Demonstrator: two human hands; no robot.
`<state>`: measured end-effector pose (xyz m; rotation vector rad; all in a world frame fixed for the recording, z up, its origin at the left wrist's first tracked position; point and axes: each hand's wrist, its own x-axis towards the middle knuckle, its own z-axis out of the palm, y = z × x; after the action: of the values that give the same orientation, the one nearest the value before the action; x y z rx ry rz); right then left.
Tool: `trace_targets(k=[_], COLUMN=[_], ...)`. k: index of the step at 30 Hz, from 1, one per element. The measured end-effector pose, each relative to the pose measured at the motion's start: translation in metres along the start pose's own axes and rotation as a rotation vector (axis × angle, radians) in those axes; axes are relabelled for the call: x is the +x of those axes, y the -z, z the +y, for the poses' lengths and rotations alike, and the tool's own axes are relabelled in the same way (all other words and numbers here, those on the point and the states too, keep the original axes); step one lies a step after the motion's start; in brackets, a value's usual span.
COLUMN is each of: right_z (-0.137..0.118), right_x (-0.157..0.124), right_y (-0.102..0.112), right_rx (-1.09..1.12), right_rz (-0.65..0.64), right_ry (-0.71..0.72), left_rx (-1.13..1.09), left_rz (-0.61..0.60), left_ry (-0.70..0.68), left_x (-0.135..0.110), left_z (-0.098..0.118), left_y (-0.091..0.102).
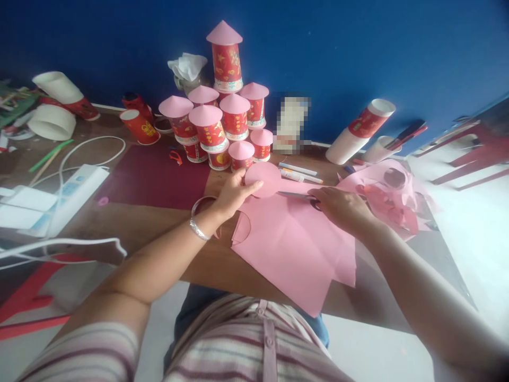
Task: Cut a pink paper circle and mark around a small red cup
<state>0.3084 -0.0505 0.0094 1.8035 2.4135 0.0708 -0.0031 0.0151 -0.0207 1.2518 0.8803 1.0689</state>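
Note:
Between the thumb and fingers of my left hand (233, 195) is a round piece of pink paper (265, 178). My right hand (345, 208) is closed on scissors (297, 194), whose blades point left toward the paper circle. A pink paper strip (300, 185) runs from the circle's right side toward my right hand. Below both hands lie large pink paper sheets (292, 246), with a round cut in their left edge. Behind my left hand stand several red patterned paper cups with pink cone tops (205, 115), some stacked.
Pink paper scraps (397, 196) lie at the right. Markers (301, 176) rest behind the circle. Stacked cups (360, 132) lean near the blue wall. At the left are a white power strip (66, 199), cables, a dark red mat (159, 180) and more cups (140, 127).

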Motion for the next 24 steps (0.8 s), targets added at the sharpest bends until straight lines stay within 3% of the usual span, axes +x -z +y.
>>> trace_targets(k=[9,13,16,18,19,21,24], right_z=[0.009,0.010,0.005,-0.006,-0.014,-0.035,-0.070], right_x=[0.000,0.005,0.004,-0.003,-0.009,-0.026,-0.057], right_y=[0.003,0.003,-0.001,-0.004,-0.006,-0.009,-0.011], right_rx=[0.000,-0.033,-0.106,-0.143,-0.137,-0.055,0.082], right_rz=[-0.060,-0.058,-0.004,0.114,0.193,0.319,0.368], right_ry=[0.053,0.069,0.031,0.019,0.053,0.256,0.532], left_rx=[0.217,0.405,0.432,0.378,0.353,0.320,0.273], left_rz=[-0.121,-0.115,-0.107,-0.106,-0.105,-0.100,-0.101], left_ry=[0.167,0.151,0.189,0.238,0.259,0.283,0.281], left_x=[-0.005,-0.005,-0.004,-0.004,-0.004,-0.004,-0.003], left_z=[0.009,0.013,0.013,0.012,0.012,0.011,0.009], left_y=[-0.006,-0.005,-0.002,-0.001,-0.001,-0.002,-0.004])
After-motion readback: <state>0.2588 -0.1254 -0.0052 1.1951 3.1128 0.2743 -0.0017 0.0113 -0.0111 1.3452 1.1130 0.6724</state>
